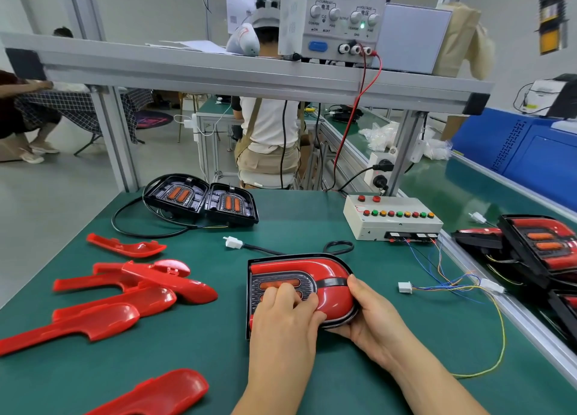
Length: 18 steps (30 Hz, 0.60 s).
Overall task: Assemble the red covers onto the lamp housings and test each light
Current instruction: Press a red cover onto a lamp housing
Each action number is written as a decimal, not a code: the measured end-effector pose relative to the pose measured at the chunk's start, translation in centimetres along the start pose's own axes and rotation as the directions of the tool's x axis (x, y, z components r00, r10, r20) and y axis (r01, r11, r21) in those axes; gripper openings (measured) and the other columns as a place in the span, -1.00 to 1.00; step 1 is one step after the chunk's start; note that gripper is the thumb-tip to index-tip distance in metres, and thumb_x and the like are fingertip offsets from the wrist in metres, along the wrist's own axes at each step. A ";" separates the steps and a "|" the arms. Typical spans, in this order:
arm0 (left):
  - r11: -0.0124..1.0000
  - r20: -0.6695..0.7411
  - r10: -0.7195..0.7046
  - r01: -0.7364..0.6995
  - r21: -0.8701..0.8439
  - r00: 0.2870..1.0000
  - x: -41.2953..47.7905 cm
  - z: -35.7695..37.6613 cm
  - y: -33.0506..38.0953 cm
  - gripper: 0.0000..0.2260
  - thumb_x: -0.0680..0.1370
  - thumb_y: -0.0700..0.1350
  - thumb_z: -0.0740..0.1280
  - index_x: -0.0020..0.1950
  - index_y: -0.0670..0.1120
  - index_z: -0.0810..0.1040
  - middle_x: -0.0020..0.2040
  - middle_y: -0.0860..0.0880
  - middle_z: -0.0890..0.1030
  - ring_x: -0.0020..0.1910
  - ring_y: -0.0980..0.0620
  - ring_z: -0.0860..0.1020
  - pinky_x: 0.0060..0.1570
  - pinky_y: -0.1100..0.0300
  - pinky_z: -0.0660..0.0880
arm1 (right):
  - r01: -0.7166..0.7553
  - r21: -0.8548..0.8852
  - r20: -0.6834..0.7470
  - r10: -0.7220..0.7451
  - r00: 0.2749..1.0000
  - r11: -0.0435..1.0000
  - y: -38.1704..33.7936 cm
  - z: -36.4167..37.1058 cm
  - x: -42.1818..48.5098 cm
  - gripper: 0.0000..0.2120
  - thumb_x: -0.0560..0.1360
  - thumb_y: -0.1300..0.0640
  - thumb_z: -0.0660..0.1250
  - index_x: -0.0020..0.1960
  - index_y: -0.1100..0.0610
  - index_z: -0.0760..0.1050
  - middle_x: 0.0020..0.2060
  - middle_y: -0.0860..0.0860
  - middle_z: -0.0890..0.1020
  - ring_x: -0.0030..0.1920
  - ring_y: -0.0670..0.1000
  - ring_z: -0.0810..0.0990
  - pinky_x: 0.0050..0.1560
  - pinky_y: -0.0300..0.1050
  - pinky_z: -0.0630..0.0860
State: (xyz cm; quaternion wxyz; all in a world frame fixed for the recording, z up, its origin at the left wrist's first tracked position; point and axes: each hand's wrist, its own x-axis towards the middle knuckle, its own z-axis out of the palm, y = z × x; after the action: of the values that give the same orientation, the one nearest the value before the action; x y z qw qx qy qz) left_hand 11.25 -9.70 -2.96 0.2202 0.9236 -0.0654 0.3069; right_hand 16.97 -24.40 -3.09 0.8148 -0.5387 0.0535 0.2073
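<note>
**Both hands on the lamp, cover being pressed home**

Fingers first: the left hand's [282,310] fingers [281,291] were bent, their tips bearing down on the grille of the lamp housing [309,285], with the thumb laid across the red cover [331,272]. The right hand [370,316] clasped the rounded end, thumb on top and fingers tucked under the rim.

The lamp lay flat on the green table [218,361], just right of lower centre. Its long axis ran left to right across the frame, square end to the left and rounded nose to the right, into the right palm. The cover looked seated, or nearly so, though the hands hid its lower edge.

Then the test, by my reading. The lamp's cable curled off its upper edge to a white plug [233,242] lying up and left of the fingers, nearer the left hand. The mating lead connector [405,287] sat just right of the right hand, and its coloured wires ran up to the tester box [392,218] at centre right.

Further out, loose red covers [150,282] lay scattered at the left, and two bare housings [201,200] waited above centre.
</note>
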 end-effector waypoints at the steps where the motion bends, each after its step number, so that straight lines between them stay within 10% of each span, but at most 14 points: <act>1: 1.000 -0.004 0.003 -0.003 0.003 1.000 0.0 0.1 0.0 -0.76 0.22 -0.06 0.64 -0.17 -0.05 0.71 -0.34 0.00 0.47 -0.36 0.00 0.48 -0.40 0.21 0.51 | -0.004 0.003 0.007 0.004 1.000 1.000 0.0 0.0 0.0 -0.66 0.64 -0.01 0.13 0.28 0.16 0.46 0.06 0.23 0.67 -0.01 0.20 0.69 -0.17 0.05 0.63; 18: 0.999 -0.105 0.052 -0.051 0.009 0.993 -0.2 0.3 -0.5 -0.83 0.34 -0.01 0.55 -0.13 -0.01 0.72 -0.33 0.00 0.47 -0.36 -0.03 0.46 -0.47 0.09 0.46 | 0.043 -0.050 0.010 -0.043 0.999 0.998 -0.1 0.3 0.1 -0.62 0.50 0.01 0.30 0.26 0.15 0.46 0.05 0.19 0.68 -0.03 0.17 0.69 -0.16 0.06 0.63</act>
State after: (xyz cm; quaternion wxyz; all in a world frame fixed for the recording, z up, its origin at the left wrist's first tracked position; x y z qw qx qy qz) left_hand 11.41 -9.35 -3.47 0.2126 0.9049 -0.0767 0.3608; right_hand 17.06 -24.13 -2.89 0.8056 -0.5590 0.0330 0.1934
